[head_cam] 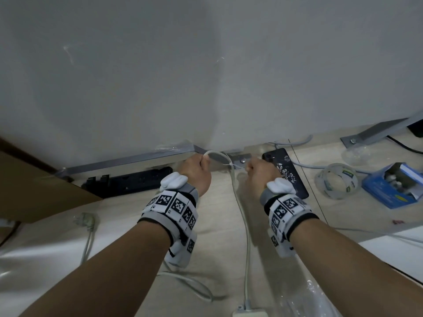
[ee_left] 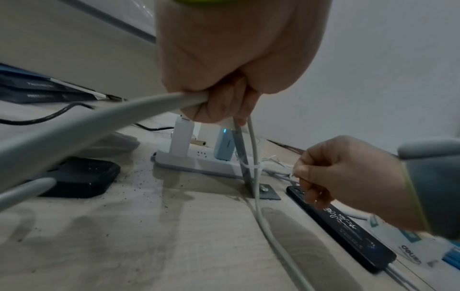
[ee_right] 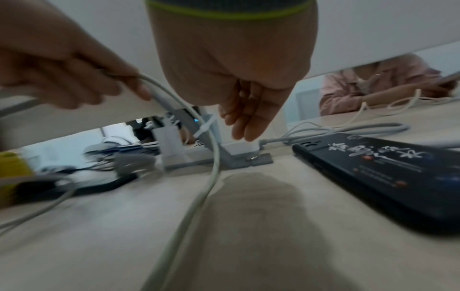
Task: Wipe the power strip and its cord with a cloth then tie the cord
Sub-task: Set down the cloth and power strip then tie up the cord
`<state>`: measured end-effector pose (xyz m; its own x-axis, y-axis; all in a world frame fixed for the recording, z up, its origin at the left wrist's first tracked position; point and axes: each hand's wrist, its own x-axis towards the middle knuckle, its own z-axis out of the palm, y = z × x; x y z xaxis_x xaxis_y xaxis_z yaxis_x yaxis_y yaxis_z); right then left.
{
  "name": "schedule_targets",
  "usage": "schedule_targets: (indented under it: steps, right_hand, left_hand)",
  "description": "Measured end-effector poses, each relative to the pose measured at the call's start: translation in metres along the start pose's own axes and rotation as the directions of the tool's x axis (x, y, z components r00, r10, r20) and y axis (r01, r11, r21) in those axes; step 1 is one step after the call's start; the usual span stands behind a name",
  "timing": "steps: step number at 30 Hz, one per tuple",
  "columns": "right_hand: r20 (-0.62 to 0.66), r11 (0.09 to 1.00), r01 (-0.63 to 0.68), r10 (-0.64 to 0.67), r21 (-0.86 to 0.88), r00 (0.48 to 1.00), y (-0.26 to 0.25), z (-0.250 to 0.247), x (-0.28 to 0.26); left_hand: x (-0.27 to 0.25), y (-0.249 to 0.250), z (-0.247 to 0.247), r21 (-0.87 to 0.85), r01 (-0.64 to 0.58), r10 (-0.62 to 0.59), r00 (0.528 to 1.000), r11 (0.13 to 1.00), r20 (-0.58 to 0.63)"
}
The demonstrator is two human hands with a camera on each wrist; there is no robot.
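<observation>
A white cord runs up the desk from a beige power strip at the bottom edge. My left hand grips a bend of this cord in its fist, close to the partition. A thin white zip tie wraps the cord and a grey metal bracket leg. My right hand is curled just right of it and pinches the tie's tail. The cord's plug lies at the left. No cloth is in view.
A black power strip lies along the partition on the left. A black case, a tape roll and a blue box sit on the right. Another white strip with adapters lies behind the bracket.
</observation>
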<state>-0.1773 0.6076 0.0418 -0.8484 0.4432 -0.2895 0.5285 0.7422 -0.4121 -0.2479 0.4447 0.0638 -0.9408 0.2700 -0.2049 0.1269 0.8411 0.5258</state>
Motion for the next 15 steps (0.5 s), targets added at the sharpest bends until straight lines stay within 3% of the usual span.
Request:
schedule_targets:
  steps: [5,12,15]
  right_hand:
    - [-0.011,0.998,0.061,-0.062,-0.005,0.998,-0.009,0.03,-0.031]
    - [0.002,0.996,-0.079,0.079,0.047,0.997,-0.018,0.031,-0.025]
    - [-0.002,0.997,-0.081,0.081,0.013,0.997,-0.023,0.026,-0.018]
  left_hand:
    - [0.0,-0.002,0.001,0.142,-0.026,0.03,0.999,0.989,-0.029]
    - [0.001,0.013,0.001,0.432,-0.054,0.024,0.997,0.9,0.074]
    - [0.004,0.022,0.009,0.503,-0.054,0.008,0.996,0.862,0.093]
